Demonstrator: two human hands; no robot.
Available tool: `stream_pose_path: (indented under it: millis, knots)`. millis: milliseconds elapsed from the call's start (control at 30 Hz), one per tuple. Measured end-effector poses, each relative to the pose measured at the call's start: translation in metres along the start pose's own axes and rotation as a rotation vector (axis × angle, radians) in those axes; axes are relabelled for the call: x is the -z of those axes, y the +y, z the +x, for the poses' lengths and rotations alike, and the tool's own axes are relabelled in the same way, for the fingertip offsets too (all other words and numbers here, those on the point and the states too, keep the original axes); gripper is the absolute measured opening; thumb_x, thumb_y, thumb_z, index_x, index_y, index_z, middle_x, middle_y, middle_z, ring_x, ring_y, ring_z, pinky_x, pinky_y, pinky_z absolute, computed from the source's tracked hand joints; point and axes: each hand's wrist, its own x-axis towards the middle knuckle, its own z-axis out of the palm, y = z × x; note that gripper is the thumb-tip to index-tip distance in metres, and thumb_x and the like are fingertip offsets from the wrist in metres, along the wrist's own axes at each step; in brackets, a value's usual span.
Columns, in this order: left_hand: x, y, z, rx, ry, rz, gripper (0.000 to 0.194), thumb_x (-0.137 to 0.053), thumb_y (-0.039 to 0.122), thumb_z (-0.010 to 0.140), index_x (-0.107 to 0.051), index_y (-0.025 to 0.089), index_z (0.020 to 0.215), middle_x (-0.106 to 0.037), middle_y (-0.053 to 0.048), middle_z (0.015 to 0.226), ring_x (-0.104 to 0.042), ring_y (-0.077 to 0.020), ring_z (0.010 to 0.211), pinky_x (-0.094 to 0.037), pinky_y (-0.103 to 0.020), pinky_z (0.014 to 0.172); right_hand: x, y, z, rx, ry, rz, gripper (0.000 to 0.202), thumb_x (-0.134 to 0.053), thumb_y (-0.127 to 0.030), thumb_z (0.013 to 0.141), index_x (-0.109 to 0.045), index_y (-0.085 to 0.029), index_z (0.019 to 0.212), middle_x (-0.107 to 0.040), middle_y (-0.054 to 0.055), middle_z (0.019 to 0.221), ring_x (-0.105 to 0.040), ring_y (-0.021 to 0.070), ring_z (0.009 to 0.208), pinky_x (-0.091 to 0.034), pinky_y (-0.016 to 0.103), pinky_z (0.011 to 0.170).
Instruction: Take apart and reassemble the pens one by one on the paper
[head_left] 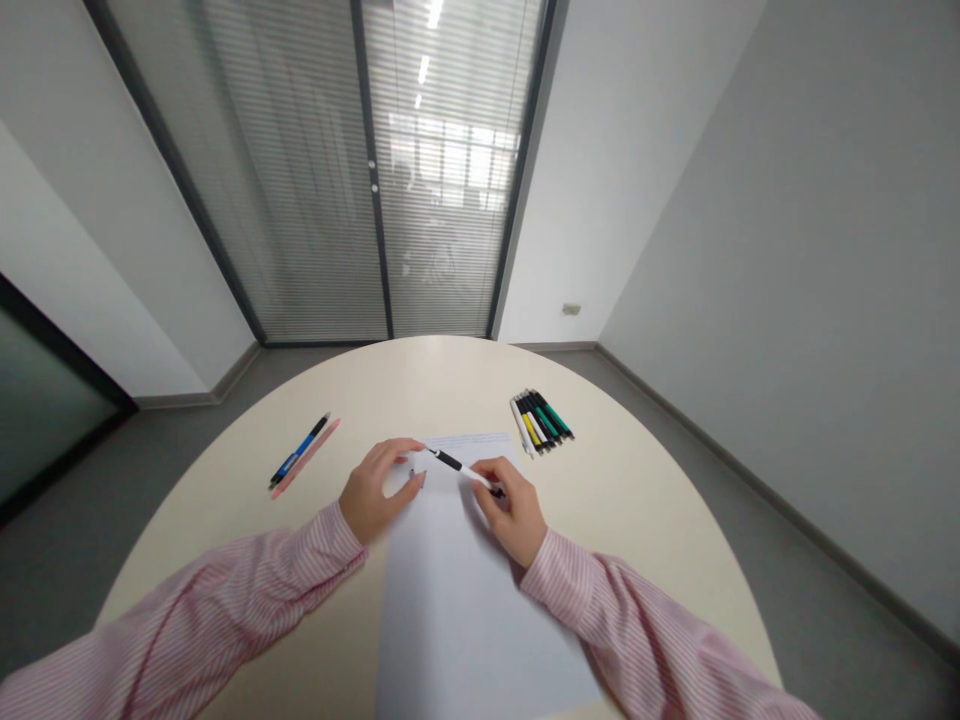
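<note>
A white pen with a black grip (463,470) is held above a sheet of paper (480,620), its tip pointing up and left. My right hand (514,508) pinches the pen's rear end between thumb and fingers. Beside the tip is my left hand (381,488), thumb and fingers apart, with the index fingertip close to the pen tip; whether they touch is unclear. Lines of small writing or print run across the paper's top edge.
On the round cream table (442,375), a blue and black pen (301,447) and a pink pen (306,458) lie at the left. Several white, yellow, black and green pens (541,422) lie side by side at the right.
</note>
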Motion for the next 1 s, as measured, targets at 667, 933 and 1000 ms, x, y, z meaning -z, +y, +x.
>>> stream_pose_path:
  millis: [667,933,1000]
  knots:
    - [0.001,-0.011,0.005,0.296,0.082,-0.258,0.026,-0.068,0.04,0.071,-0.064,0.014,0.077,-0.07,-0.007,0.076,-0.065,-0.0179,0.071,-0.055,-0.029,0.069,0.002,0.001,-0.006,-0.055,0.01,0.015,0.009,-0.05,-0.019,0.081,-0.058,-0.019,0.087,-0.06,0.002,0.078,-0.056,0.0146,0.072,-0.043,0.025,0.066]
    - [0.002,-0.012,0.007,0.503,0.205,-0.455,0.035,-0.074,0.041,0.062,-0.064,0.013,0.08,-0.071,-0.009,0.082,-0.067,-0.02,0.08,-0.053,-0.031,0.081,0.004,0.005,-0.009,-0.043,-0.015,-0.018,0.009,-0.05,-0.019,0.082,-0.058,-0.019,0.088,-0.058,0.002,0.078,-0.054,0.0147,0.071,-0.041,0.026,0.066]
    - [0.002,-0.009,0.007,0.501,0.196,-0.45,0.034,-0.075,0.041,0.061,-0.064,0.013,0.078,-0.071,-0.008,0.08,-0.067,-0.0202,0.08,-0.054,-0.031,0.08,0.004,0.005,-0.008,-0.034,-0.016,-0.024,0.01,-0.05,-0.018,0.082,-0.058,-0.019,0.088,-0.057,0.002,0.078,-0.053,0.0147,0.071,-0.041,0.026,0.065]
